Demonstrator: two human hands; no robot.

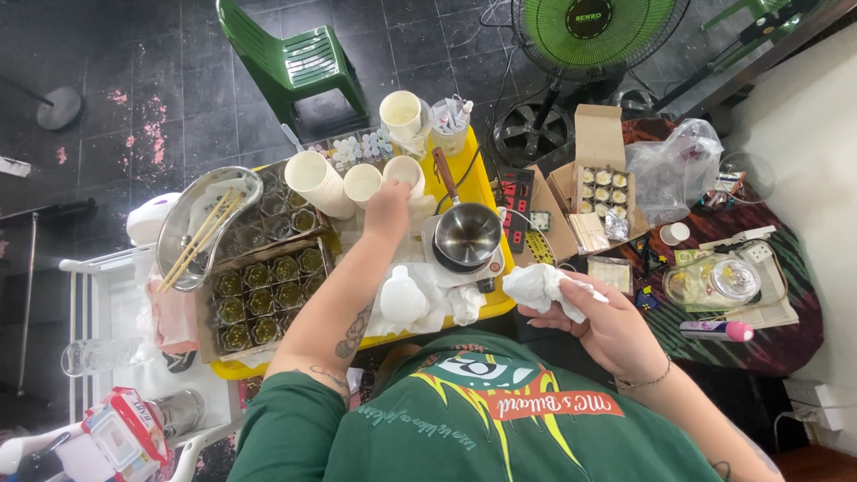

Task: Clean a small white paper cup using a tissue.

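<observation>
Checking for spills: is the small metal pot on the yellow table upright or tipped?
Upright. The metal pot shows its round open mouth straight to the camera, sitting level by the left hand.

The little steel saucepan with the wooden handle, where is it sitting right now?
In the head view, the steel saucepan sits near the middle of the yellow table, just right of the left hand and the paper cups.

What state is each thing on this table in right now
Left hand: reaching to the paper cups.
Right hand: gripping a crumpled white cloth.
Steel pot: upright, looks empty.
Small glass jars: upright in rows, open.
Cardboard box: flaps open.
</observation>
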